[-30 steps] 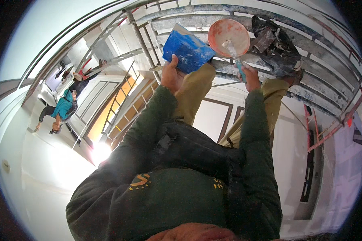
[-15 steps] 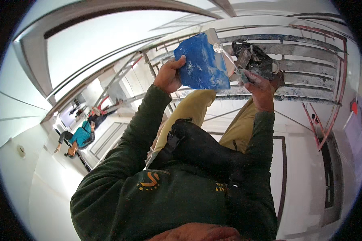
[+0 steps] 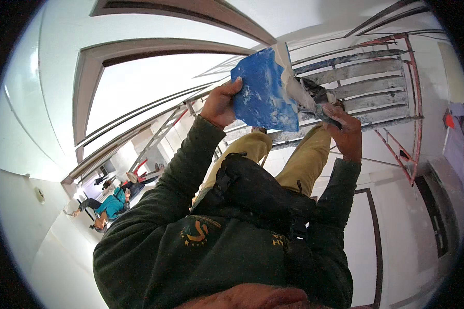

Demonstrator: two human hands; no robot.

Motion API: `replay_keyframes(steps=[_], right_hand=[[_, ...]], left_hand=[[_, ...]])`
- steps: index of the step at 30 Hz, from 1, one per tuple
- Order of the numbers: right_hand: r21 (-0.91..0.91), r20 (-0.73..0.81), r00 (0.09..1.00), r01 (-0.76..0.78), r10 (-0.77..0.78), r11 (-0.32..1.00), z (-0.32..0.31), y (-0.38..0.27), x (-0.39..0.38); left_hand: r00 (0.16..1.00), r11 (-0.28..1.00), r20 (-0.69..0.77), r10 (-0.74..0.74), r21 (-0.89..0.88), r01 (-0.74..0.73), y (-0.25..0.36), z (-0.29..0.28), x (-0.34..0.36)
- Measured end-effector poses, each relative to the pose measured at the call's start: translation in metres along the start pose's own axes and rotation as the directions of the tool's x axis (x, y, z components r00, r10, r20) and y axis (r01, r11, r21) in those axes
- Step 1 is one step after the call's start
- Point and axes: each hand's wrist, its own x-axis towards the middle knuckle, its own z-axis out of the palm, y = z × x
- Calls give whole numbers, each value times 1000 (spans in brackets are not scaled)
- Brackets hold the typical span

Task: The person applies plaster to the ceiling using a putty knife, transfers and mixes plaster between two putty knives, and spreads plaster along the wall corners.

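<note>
My left hand (image 3: 222,104) is closed on the left edge of a blue board (image 3: 265,92), thumb on its face. White paste (image 3: 281,59) lies along the board's right side, with smears across the blue surface. In my right hand (image 3: 343,131) is a putty knife (image 3: 307,104), its handle gripped and its blade coated with pale paste. The blade lies at the board's right edge, against or very close to it; exact contact is hard to make out.
A metal scaffold platform (image 3: 368,82) with spattered slats spreads beneath and beyond my legs, bounded by a red frame (image 3: 415,103). A black plastic bag (image 3: 314,90) is partly hidden behind the knife. Lower left, another person (image 3: 113,203) in teal is below. A brown-edged ceiling recess (image 3: 87,82) is at left.
The putty knife has turned so its broad, paste-coated side shows, and my right hand has come lower. The board has shifted slightly right and down. The whole view has turned a little.
</note>
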Motion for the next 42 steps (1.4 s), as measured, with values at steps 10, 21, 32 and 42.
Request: replay_keyframes(steps=[10, 21, 32, 42], right_hand=[[33, -274, 961, -20, 28, 999, -29, -28, -66], [390, -444, 896, 166, 27, 906, 13, -153, -95], [212, -481, 876, 87, 26, 973, -12, -204, -105], [287, -394, 919, 97, 25, 953, -33, -184, -107]], left_hand=[[979, 999, 204, -6, 46, -3, 6, 66, -14], [852, 833, 403, 335, 295, -468, 14, 154, -45], [827, 770, 418, 377, 354, -530, -8, 167, -61], [811, 679, 495, 311, 482, -554, -5, 169, -74]])
